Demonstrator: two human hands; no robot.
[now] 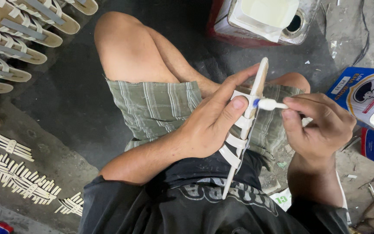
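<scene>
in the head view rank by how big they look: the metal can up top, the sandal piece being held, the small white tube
1. metal can, partly cut off by the frame
2. sandal piece, long but thin, nearer the camera, so close to the can
3. white tube, clearly smallest

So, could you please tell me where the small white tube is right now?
In the head view, the small white tube is right of centre, pinched in the right hand, its blue tip against the cream strap piece held by the left hand.
</scene>
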